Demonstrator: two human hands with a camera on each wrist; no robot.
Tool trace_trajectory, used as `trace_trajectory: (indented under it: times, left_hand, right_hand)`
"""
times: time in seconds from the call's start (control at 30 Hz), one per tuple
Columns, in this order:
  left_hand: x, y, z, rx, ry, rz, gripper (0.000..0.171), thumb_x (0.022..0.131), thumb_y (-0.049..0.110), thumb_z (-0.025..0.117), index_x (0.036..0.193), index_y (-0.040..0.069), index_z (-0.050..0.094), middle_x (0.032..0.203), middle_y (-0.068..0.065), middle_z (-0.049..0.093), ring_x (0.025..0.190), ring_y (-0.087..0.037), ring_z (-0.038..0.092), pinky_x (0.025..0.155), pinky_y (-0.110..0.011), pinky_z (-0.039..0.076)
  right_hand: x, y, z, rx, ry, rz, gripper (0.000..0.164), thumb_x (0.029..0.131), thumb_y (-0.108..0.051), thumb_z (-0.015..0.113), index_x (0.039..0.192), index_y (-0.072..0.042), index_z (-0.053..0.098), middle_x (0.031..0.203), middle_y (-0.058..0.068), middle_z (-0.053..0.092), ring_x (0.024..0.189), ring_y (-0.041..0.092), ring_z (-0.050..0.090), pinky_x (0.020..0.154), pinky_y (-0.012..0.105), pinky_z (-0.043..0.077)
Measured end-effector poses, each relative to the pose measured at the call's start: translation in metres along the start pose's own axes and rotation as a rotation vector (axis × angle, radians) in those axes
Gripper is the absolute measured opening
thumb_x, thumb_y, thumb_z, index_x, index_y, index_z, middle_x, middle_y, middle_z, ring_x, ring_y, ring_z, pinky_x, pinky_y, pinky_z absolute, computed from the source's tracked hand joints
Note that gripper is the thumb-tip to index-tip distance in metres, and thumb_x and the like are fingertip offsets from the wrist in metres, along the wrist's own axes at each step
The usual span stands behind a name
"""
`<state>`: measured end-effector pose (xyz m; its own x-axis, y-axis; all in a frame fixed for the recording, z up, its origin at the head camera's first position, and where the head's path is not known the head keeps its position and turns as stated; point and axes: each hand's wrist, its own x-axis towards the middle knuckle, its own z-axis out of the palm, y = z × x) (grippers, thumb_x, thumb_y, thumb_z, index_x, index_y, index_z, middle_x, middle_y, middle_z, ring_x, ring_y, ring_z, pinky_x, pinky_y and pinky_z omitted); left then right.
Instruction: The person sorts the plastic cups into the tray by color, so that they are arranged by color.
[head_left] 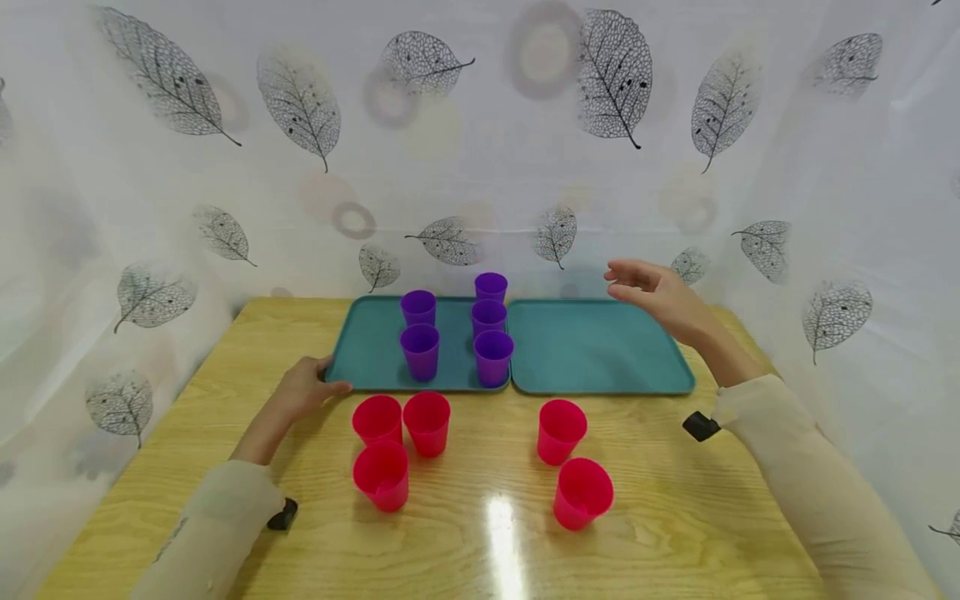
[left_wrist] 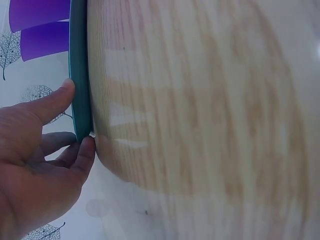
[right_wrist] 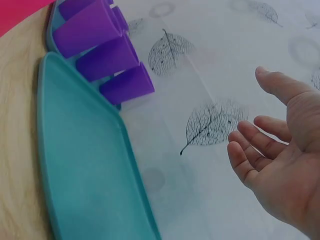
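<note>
At the left tray's (head_left: 371,346) near left corner, my left hand (head_left: 302,387) grips the rim. In the left wrist view, the thumb of that hand (left_wrist: 40,155) lies on the rim and its fingertips reach the underside of the teal tray (left_wrist: 80,105). Several purple cups (head_left: 420,354) stand upright on this tray. My right hand (head_left: 660,300) is raised above the far right part of a second teal tray (head_left: 585,350). Its fingers are loosely bent and hold nothing, as the right wrist view of the hand (right_wrist: 280,150) also shows.
Three red cups (head_left: 381,475) stand close together on the wooden table (head_left: 480,517) in front of the left tray. Two more red cups (head_left: 583,493) stand in front of the right tray. A leaf-patterned white curtain (head_left: 480,167) hangs behind the table.
</note>
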<state>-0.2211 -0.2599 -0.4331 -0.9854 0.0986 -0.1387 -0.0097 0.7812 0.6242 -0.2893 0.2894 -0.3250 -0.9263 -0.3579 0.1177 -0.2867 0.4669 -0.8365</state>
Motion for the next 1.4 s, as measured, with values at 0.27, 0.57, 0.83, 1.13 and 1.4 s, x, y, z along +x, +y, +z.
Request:
trace_trajectory:
  times: [0.27,0.57,0.83,1.13,1.4]
  left_hand:
    - [0.0,0.0,-0.001,0.001,0.008,0.005,0.075,0.098,0.017,0.072,0.144,-0.026,0.033,0.149,-0.044,0.034,0.138,-0.056,0.038,0.113,-0.061,0.036]
    - [0.001,-0.004,0.001,0.006,0.012,0.014,0.074,0.098,0.017,0.072,0.144,-0.026,0.033,0.149,-0.044,0.034,0.138,-0.056,0.038,0.113,-0.062,0.035]
    - [-0.001,-0.003,0.001,0.003,0.02,0.039,0.073,0.097,0.016,0.073,0.142,-0.027,0.034,0.146,-0.044,0.036,0.137,-0.056,0.04,0.111,-0.062,0.038]
    - [-0.002,0.0,0.0,-0.001,0.016,0.027,0.073,0.097,0.016,0.073,0.142,-0.027,0.034,0.147,-0.044,0.036,0.137,-0.057,0.04,0.112,-0.062,0.037]
    - [-0.002,-0.001,0.0,0.001,0.018,0.03,0.073,0.098,0.016,0.072,0.143,-0.027,0.033,0.148,-0.045,0.035,0.138,-0.057,0.038,0.112,-0.062,0.037]
  right_hand:
    - [-0.02,0.026,-0.013,-0.034,0.006,0.029,0.06,0.107,-0.03,0.06,0.158,-0.005,0.041,0.151,0.018,0.051,0.116,0.006,0.059,0.107,0.035,0.045]
    - [-0.041,0.062,-0.02,-0.002,0.007,0.057,0.061,0.108,-0.028,0.058,0.157,0.001,0.038,0.146,0.013,0.054,0.112,-0.007,0.058,0.094,0.012,0.047]
    - [-0.059,0.084,-0.021,-0.03,0.042,0.108,0.061,0.109,-0.03,0.056,0.155,0.006,0.039,0.144,0.016,0.056,0.108,-0.004,0.06,0.09,0.015,0.05]
    - [-0.081,0.108,-0.022,-0.166,0.128,0.134,0.06,0.108,-0.028,0.058,0.149,0.013,0.043,0.141,0.035,0.052,0.099,-0.003,0.06,0.083,0.018,0.054]
    - [-0.09,0.118,-0.022,-0.301,0.13,0.17,0.056,0.108,-0.025,0.058,0.146,0.014,0.046,0.141,0.037,0.052,0.12,0.049,0.055,0.076,0.023,0.05]
